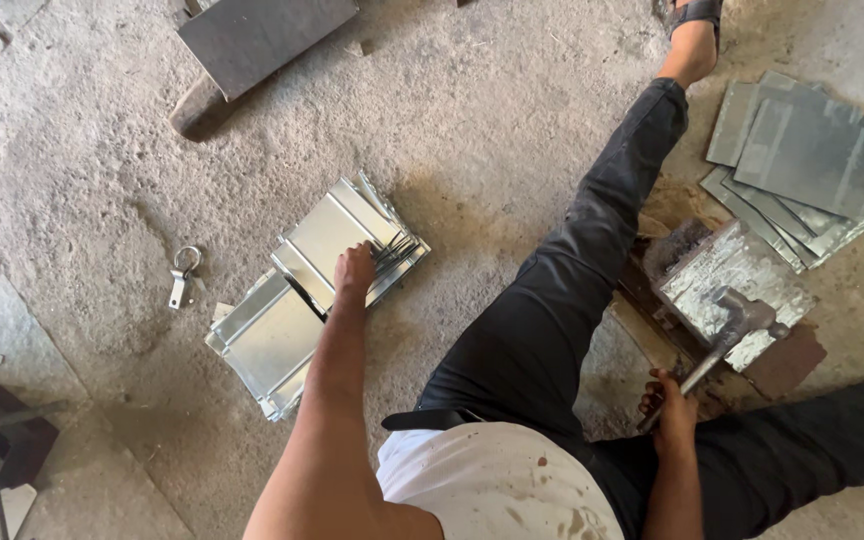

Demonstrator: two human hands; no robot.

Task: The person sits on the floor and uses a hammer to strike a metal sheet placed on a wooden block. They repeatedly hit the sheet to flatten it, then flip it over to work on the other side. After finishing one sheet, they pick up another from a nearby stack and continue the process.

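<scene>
Hammer (722,335) sits in the right hand (670,400), fingers wrapped tight round the lower end of the handle, its head resting on a dented metal block (727,280) between the person's outstretched legs. No sheet lies on that block at this moment — the work surface is bare.

Further out on the left, the left hand (354,270) reaches down onto a stack of folded metal sheets (337,240) lying on the concrete floor (492,120). The fingers press flat on the top piece near its edge; whether they have closed on it cannot be told from this angle. A second lot of the same folded sheets (267,345) lies just beside it, a little nearer the body. A small metal clip with a ring (182,278) lies apart from both, to the left.

Beyond the block, on the right, is a pile of flat grey sheets (802,160), fanned out and without folds.

Judged from how things lie, a fair number of sheets are already bent and stacked on the left, while the flat pile on the right looks untouched — so the work seems partly done, with plenty left.

Farthest off, a dark slab on a block (252,40) lies at the top of the view.
</scene>
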